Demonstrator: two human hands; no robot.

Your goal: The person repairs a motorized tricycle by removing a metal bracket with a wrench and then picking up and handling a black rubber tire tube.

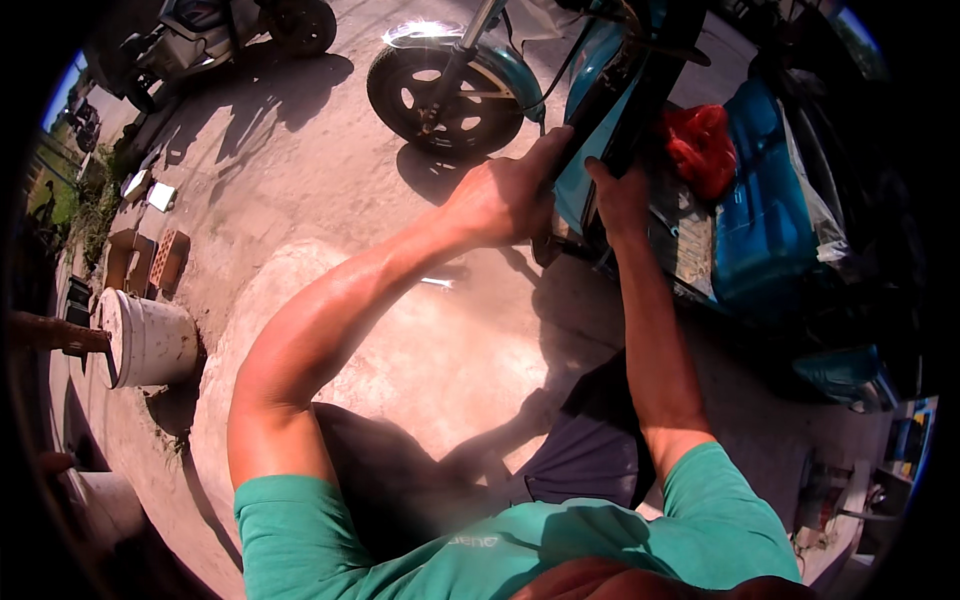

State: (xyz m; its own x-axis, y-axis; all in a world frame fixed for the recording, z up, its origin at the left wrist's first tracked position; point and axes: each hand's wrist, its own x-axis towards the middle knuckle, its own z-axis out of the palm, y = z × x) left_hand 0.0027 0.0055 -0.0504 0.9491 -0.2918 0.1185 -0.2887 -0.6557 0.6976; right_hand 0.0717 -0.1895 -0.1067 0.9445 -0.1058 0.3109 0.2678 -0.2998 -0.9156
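A teal scooter-type vehicle (590,75) stands in front of me, its front wheel (445,100) at the upper middle. My left hand (505,200) is closed on the lower left edge of a long black panel (603,112) at the vehicle's front. On the panel's other side is my right hand (622,200), closed on it with the thumb pointing up along its edge; most of its fingers are hidden. A small silver wrench (437,282) lies on the concrete below my left forearm. A red plastic bag (700,150) sits beyond my right hand, by the footboard (693,235).
A blue seat base (762,200) fills the right side. At the left are a white bucket (155,340), a second bucket (105,505) and a perforated brick (170,260). Another parked vehicle (210,30) stands at the far left. My dark-trousered leg (590,445) is below the vehicle.
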